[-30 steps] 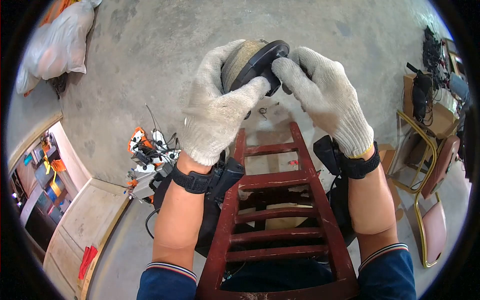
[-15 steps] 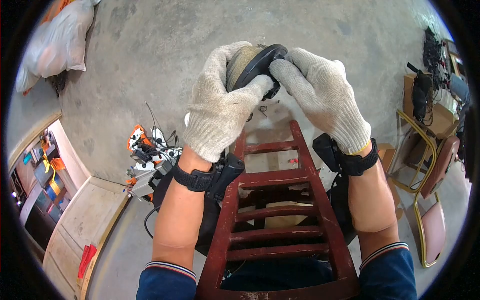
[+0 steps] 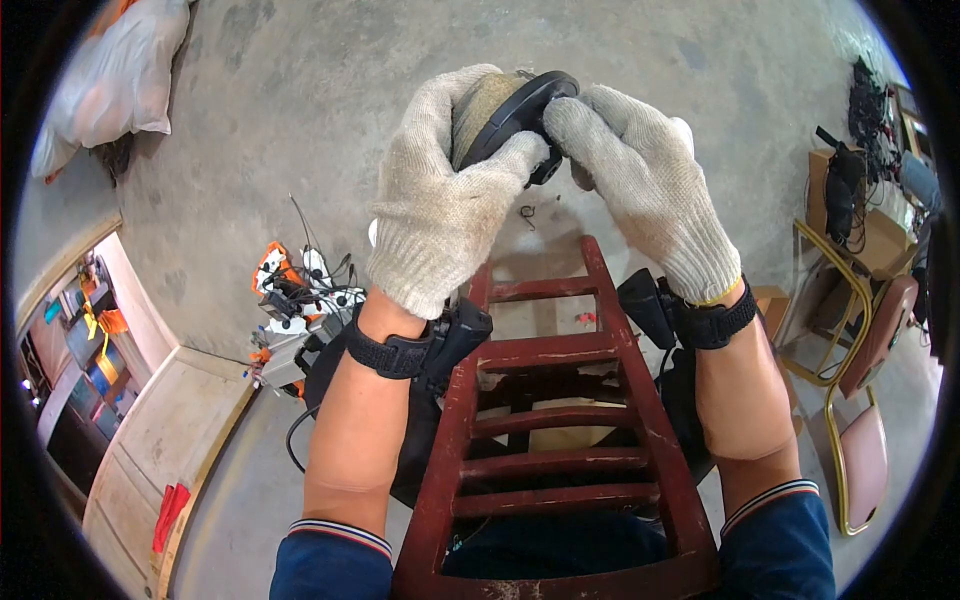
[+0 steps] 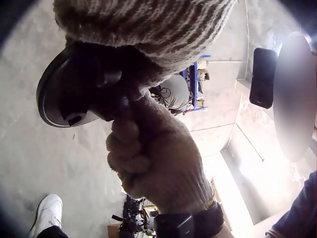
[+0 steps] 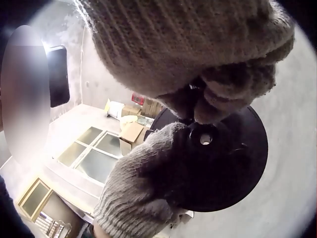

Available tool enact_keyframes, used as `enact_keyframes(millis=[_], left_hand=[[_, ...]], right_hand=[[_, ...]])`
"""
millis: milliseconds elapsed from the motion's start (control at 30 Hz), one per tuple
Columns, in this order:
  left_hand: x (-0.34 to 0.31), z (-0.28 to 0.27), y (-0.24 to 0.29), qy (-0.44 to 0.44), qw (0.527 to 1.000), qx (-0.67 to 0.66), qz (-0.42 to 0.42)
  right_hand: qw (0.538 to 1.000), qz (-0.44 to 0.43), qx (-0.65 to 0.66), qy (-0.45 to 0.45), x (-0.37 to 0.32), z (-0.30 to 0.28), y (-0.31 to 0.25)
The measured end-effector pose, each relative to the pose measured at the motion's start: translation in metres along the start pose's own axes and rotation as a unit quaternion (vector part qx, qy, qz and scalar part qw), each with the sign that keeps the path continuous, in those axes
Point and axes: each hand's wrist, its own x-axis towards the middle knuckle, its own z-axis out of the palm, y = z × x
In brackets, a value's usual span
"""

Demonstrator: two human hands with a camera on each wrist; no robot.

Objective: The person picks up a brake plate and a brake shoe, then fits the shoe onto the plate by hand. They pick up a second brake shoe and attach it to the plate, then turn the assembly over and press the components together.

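A spool-like object with a tan, wound-looking body (image 3: 485, 108) and a black round flange (image 3: 520, 118) is held up above the floor. My gloved left hand (image 3: 435, 195) grips it from the left, the thumb lying along the flange. On the other side, my gloved right hand (image 3: 655, 185) pinches a black part at the flange's face; the fingers hide most of that part. In the right wrist view the dark flange face (image 5: 237, 168) shows a round hub with a hole. Curled fingers of the right hand (image 4: 158, 158) appear in the left wrist view.
A dark red wooden frame with several crossbars (image 3: 545, 350) stands in front of the body. Cables and orange-white gear (image 3: 305, 290) lie left of it. A white bag (image 3: 120, 80) sits far left, a wooden panel (image 3: 170, 420) below. Gold-framed chairs (image 3: 865, 450) stand at the right.
Both hands and the spool have risen slightly in the head view. The left hand keeps its grip, and the right fingers stay at the flange.
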Motion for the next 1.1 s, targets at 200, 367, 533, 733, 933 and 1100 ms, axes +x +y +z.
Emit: enact_keyframes(millis=[200,367,533,733,933,1100], left_hand=[[-0.002,0.0,0.001,0.025,0.997,-0.054,-0.045],[0.004,-0.012,0.006,-0.067,0.98,-0.178,-0.055],[0.0,-0.017,0.012,-0.12,0.989,-0.091,-0.015],[-0.001,-0.016,0.008,-0.141,0.989,-0.043,-0.022],[0.0,-0.021,-0.008,-0.091,0.991,0.047,0.085],[0.006,-0.032,-0.04,0.01,0.997,-0.016,0.075]], right_hand=[[0.961,0.206,0.184,0.005,0.004,-0.002,-0.006],[0.844,0.36,0.391,0.069,0.008,-0.013,-0.011],[0.76,0.337,0.551,0.071,-0.001,-0.014,0.009],[0.732,0.386,0.552,0.102,-0.006,-0.008,0.009],[0.852,0.35,0.388,0.022,0.003,-0.012,-0.014],[0.851,0.403,0.334,0.044,0.012,-0.016,-0.013]])
